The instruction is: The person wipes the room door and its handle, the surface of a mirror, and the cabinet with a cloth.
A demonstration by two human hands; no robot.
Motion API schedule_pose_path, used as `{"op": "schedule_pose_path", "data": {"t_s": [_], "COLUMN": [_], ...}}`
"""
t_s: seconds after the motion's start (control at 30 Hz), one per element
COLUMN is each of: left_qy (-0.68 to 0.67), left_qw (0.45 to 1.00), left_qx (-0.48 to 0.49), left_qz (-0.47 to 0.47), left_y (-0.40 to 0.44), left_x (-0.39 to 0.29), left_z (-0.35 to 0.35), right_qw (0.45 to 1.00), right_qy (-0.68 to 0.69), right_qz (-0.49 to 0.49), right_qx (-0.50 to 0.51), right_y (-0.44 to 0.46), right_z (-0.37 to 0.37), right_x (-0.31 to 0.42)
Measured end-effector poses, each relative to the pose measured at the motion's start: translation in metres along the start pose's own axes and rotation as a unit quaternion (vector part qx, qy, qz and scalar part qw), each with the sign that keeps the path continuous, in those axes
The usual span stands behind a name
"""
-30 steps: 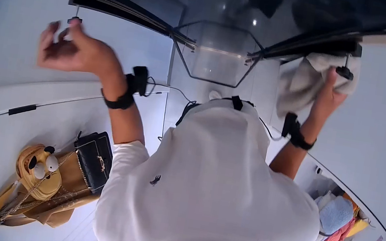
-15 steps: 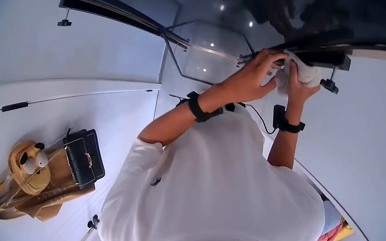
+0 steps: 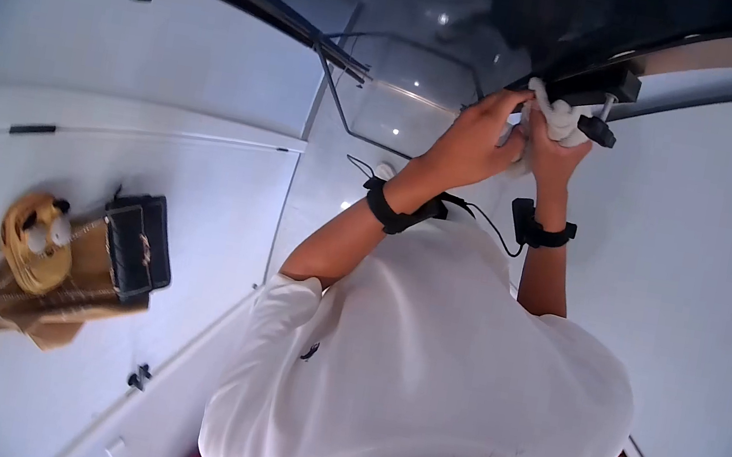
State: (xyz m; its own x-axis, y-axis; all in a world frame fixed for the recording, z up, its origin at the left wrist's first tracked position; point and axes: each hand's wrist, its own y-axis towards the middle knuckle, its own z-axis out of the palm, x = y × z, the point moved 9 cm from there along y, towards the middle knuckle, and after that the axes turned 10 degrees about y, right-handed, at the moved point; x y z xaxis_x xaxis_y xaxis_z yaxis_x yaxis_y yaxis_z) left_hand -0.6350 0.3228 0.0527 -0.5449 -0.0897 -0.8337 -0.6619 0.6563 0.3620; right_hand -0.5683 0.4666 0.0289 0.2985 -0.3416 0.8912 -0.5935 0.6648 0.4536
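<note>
A: Where's the cloth?
B: Upper right of the frame, bunched up at the edge of the dark table. The right hand is closed around it from below, thumb pressed against it.

A: And the left hand?
B: Half open, fingers bent over the cloth's left side, thumb lower down. I can't tell whether it pinches the cloth or only touches it.

A: What worries you?
B: The black knob hanging on its screw, right beside the cloth. I can't see whether they touch, but a loose fold could hook on it, and a sideways pull would then tug at the clamp.

A: Anything for the fingers?
B: They're crowded under the table edge, so a quick upward move could knock the knuckles.

A: And the cable?
B: It loops from the right wrist strap towards the left one, mid-frame. Spreading the arms wide could draw it taut or snag it.

A: Could the cloth drop?
B: Possibly, if the right hand loosens while the left has no firm hold.
</note>
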Motion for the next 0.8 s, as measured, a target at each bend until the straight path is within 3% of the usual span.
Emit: {"op": "schedule_pose_path", "data": {"t_s": [0.13,0.2,0.3,0.47,0.57,0.63,0.73,0.8], "left_qy": [0.014,0.034,0.028,0.038,0.039,0.048,0.029,0.025], "left_qw": [0.998,0.994,0.985,0.975,0.972,0.969,0.960,0.961], "left_qx": [-0.014,-0.050,-0.079,-0.177,-0.210,-0.225,-0.271,-0.248], "left_qz": [-0.063,-0.092,-0.152,-0.126,-0.098,-0.085,-0.064,-0.117], "left_y": [-0.013,-0.016,-0.023,-0.022,-0.023,-0.023,-0.025,-0.026], "left_x": [0.031,0.037,0.039,-0.013,-0.055,-0.067,-0.069,-0.042], "left_z": [0.020,0.024,0.032,0.013,-0.002,0.000,0.001,0.013], "right_qw": [0.986,0.978,0.959,0.966,0.964,0.953,0.939,0.939], "right_qy": [-0.017,-0.054,-0.005,0.038,0.133,0.181,0.213,0.201], "right_qz": [0.110,0.065,0.046,0.035,0.005,-0.069,-0.014,-0.009], "right_qx": [0.127,0.189,0.278,0.253,0.228,0.232,0.268,0.281], "right_y": [-0.006,-0.006,-0.012,0.003,0.011,0.022,0.023,0.021], "right_z": [0.011,0.013,0.011,-0.004,-0.013,-0.014,-0.009,-0.006], "right_x": [-0.028,-0.029,-0.024,0.024,0.063,0.084,0.058,0.038]}}
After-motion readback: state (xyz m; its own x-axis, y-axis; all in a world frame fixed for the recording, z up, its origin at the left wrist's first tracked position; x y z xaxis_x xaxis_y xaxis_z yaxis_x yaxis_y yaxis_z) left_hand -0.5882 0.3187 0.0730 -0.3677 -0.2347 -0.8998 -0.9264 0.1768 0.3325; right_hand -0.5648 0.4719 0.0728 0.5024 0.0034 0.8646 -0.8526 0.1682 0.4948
